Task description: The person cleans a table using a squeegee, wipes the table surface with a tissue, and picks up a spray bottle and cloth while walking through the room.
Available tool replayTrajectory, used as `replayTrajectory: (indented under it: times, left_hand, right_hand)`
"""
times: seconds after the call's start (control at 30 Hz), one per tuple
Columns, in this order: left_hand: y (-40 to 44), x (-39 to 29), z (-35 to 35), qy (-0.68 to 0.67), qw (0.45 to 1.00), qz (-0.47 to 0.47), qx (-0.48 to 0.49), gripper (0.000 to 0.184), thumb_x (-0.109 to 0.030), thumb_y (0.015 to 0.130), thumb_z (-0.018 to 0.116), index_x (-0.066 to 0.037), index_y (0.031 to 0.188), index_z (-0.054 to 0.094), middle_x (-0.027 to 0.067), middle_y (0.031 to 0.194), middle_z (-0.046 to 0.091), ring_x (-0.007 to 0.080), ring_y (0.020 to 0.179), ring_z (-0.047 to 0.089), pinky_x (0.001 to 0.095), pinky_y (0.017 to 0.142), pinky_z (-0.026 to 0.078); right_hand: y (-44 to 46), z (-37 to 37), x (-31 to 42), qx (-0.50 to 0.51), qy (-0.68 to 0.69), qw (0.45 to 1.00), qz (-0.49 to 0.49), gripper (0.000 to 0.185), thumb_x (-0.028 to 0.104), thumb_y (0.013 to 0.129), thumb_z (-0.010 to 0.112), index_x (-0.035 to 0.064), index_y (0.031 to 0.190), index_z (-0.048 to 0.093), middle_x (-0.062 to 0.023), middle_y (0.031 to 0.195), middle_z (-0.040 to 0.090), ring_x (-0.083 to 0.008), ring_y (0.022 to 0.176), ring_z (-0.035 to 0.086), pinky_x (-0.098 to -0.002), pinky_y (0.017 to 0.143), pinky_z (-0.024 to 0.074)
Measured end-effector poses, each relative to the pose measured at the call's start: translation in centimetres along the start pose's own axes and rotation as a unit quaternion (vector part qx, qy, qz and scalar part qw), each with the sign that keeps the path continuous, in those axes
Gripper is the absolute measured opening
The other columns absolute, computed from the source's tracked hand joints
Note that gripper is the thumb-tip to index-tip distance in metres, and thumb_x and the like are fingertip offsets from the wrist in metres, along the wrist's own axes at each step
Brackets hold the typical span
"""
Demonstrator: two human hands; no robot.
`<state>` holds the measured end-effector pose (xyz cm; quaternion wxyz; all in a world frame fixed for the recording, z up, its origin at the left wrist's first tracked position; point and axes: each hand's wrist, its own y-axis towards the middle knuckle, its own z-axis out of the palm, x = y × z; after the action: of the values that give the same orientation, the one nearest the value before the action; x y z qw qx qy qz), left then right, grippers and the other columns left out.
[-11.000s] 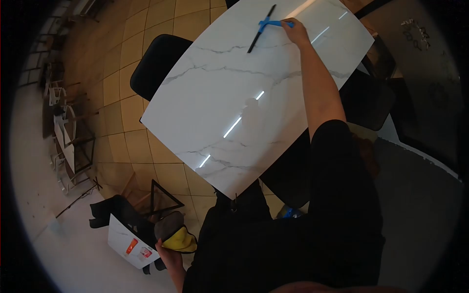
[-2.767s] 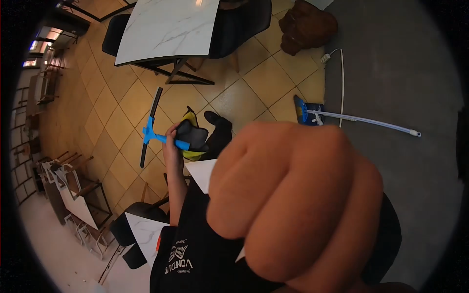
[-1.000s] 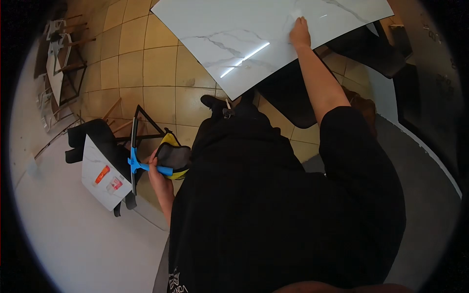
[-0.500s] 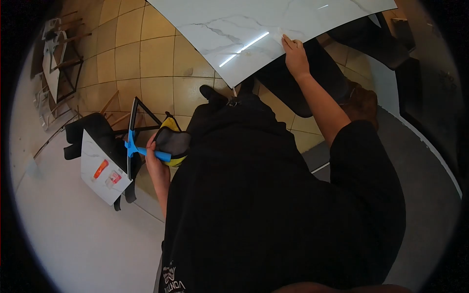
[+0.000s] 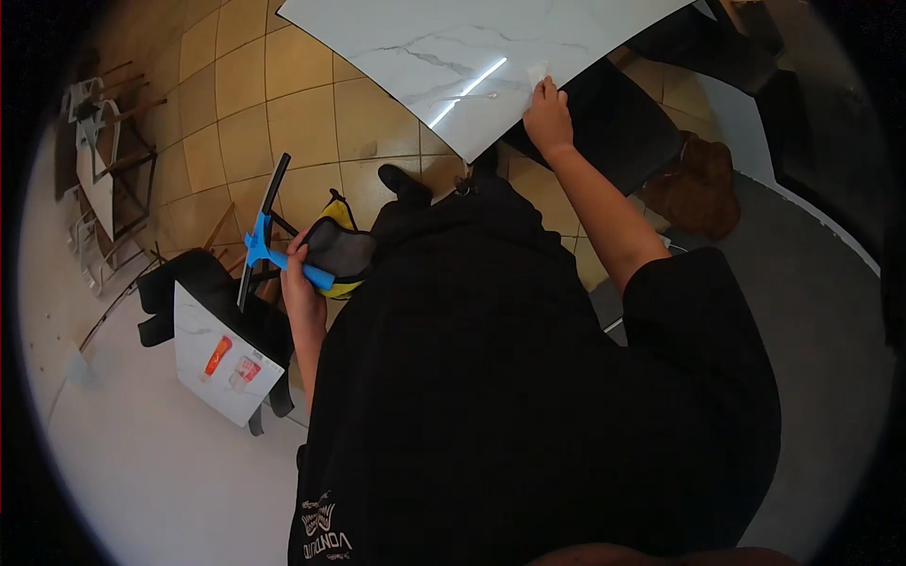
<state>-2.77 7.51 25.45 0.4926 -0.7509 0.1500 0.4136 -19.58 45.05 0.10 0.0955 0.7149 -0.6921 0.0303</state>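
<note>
My left hand (image 5: 300,283) is closed around the blue handle of a squeegee (image 5: 311,271), whose long dark blade stands out to the left. Right beside that hand, against my hip, is a yellow and black mesh pouch (image 5: 342,247); whether the fingers also hold it, I cannot tell. My right hand (image 5: 549,118) rests with bent fingers at the near edge of a white marble-patterned table (image 5: 415,47). A pale, crumpled piece (image 5: 538,72), like a tissue or wipe, shows at its fingertips. A thin pale stick-like thing (image 5: 469,96) appears on the tabletop left of it.
A black chair (image 5: 613,127) stands under the table's right side, with a brown furry item (image 5: 694,189) behind it. At left, a smaller marble-patterned table (image 5: 212,377) carries an orange item (image 5: 218,356) and a red-and-white packet (image 5: 246,370). Stacked furniture (image 5: 99,179) stands far left.
My right hand has moved slightly left and nearer along the table edge, its fingers more bent. My left hand still holds the squeegee, its blade now more upright. The view has shifted a little.
</note>
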Motion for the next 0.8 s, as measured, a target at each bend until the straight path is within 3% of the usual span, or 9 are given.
replayTrajectory:
  times: [0.17,0.43,0.8]
  left_hand:
    - [2.2,0.9,-1.0,-0.021,1.000,-0.002,0.016,0.041,-0.021,0.097,0.043,0.001,0.128,0.059,0.0161,0.126,0.060,0.0238,0.115,0.054,0.0304,0.102,0.039]
    - [6.6,7.8,-4.0,-0.013,1.000,0.015,0.021,0.040,-0.020,0.097,0.043,0.000,0.127,0.060,0.0164,0.125,0.060,0.0236,0.115,0.054,0.0302,0.102,0.039]
    - [6.4,7.0,-3.2,-0.009,1.000,-0.003,0.016,0.040,-0.019,0.096,0.043,0.000,0.128,0.060,0.0166,0.126,0.059,0.0235,0.116,0.054,0.0301,0.102,0.038]
  right_hand:
    - [0.7,0.8,-0.1,0.074,0.027,0.994,0.076,0.033,0.002,0.092,0.047,-0.0092,0.123,0.053,-0.0209,0.126,0.051,-0.0360,0.097,0.052,-0.0395,0.084,0.0536]
    - [-3.7,8.4,-1.6,0.106,0.037,0.989,0.097,0.025,0.001,0.094,0.046,-0.0063,0.116,0.055,-0.0192,0.119,0.053,-0.0365,0.099,0.053,-0.0409,0.085,0.0539]
    - [0.0,8.5,-1.3,0.115,0.105,0.979,0.132,0.021,0.008,0.096,0.045,-0.0032,0.107,0.058,-0.0183,0.112,0.058,-0.0378,0.095,0.058,-0.0420,0.086,0.0517]
